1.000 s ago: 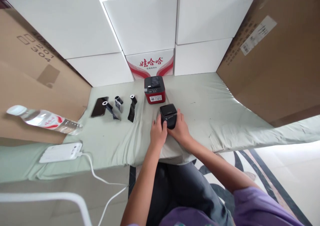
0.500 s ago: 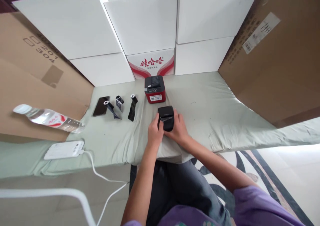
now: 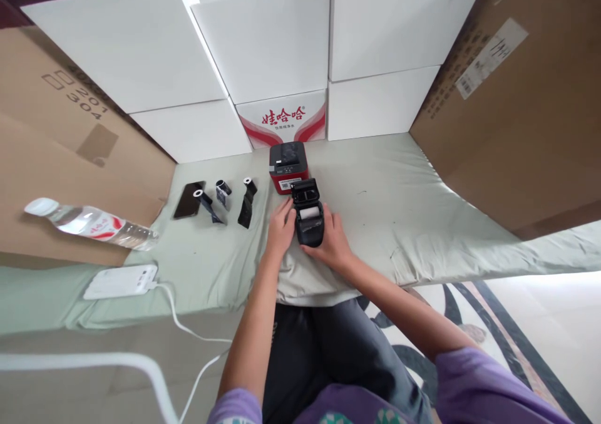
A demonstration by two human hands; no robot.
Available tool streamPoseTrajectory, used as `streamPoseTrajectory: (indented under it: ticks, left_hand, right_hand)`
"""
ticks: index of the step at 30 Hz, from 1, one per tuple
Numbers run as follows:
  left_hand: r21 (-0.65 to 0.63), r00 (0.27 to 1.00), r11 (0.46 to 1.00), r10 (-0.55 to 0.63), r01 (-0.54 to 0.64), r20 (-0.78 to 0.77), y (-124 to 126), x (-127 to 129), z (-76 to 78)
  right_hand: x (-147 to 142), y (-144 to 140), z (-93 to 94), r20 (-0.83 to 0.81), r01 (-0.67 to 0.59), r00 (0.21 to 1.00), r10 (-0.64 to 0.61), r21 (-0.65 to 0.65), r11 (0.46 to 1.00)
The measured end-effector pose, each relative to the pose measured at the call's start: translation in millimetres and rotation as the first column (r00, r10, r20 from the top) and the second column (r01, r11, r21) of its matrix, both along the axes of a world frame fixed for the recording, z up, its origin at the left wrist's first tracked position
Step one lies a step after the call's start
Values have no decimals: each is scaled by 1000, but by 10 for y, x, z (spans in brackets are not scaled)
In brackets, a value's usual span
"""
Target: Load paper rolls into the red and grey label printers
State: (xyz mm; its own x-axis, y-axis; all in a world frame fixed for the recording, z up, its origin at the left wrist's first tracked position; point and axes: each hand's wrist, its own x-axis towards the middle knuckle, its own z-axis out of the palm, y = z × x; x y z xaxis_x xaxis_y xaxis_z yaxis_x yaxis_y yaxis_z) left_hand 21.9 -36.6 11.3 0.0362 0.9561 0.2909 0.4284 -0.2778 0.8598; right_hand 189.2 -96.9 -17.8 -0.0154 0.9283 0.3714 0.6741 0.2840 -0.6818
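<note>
Subject item: a compact black printer [image 3: 310,231], resting at the near middle of the cloth-covered tabletop [image 3: 375,192], directly in front of the seated person. That position presumably serves short reach and equal access for both hands.

Its lid [image 3: 306,190] stands raised toward the far side, exposing a white paper roll [image 3: 309,213] in the well. Tilted that way, the lid leaves the near opening unobstructed.

Right hand [image 3: 332,242]: fingers clamped on the black printer, laid along its right flank with the thumb at the near base. The low hold appears intended to steady the body without covering the well. Left hand [image 3: 280,230]: fingers close together at the left flank, beside the hinge area; whether they press on the casing cannot be told.

A red-and-black printer [image 3: 287,155] sits just beyond, slightly left. The raised lid overlaps it in view; contact cannot be confirmed.

Left of centre, three small rolls [image 3: 250,189] with loose tails are grouped near a dark phone [image 3: 184,203], likely kept aside to leave elbow room. A bottle [image 3: 101,223] and a white power bank [image 3: 117,283] occupy the far-left portion of the picture; the bank's cable [image 3: 173,311] drops over the near edge, away from the hands.
</note>
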Motion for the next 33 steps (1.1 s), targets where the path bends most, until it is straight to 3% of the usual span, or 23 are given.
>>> streamPoseTrajectory:
  ticks: [2,4,8,11,15,17,20,22,24,29,33]
  left_hand:
    - [121,986,992,39,-20,-159,1,6,74]
    - [136,945,990,9,38,-328,79,33,158]
    - [-52,819,981,-185,187,-544,389,151,303]
    - [-193,700,968,-248,158,-670,528,263,428]
    - [-194,545,959,-279,209,-791,473,261,614]
    - [-190,596,942,-323,276,-735,411,138,678]
    - [-194,815,928,-373,319,-443,337,-178,736]
    - [-200,925,942,-310,269,-218,291,-431,771]
    - [-211,980,964,-180,159,-87,244,-683,804]
    - [-130,993,985,116,-114,9,230,-1265,802]
    - [-52,935,947,302,-316,-185,485,-1694,751]
  right_hand:
    - [3,4,-2,-2,-5,1000,5,-4,1000]
    - [7,7,-2,-1,-5,1000,5,-15,1000]
    - [6,7,-1,8,8,1000,-8,-31,999]
    - [0,11,-8,16,16,1000,-16,-27,999]
    - [0,27,-39,20,18,1000,-18,-5,1000]
    - [6,36,-53,19,14,1000,-14,4,1000]
    - [16,45,-56,27,-4,1000,4,3,1000]
    - [20,47,-44,27,-5,1000,5,-10,1000]
    - [22,46,-27,23,9,1000,-8,-31,999]
    - [20,36,14,28,20,999,-18,-76,997]
    - [19,41,26,19,23,1000,-21,-94,995]
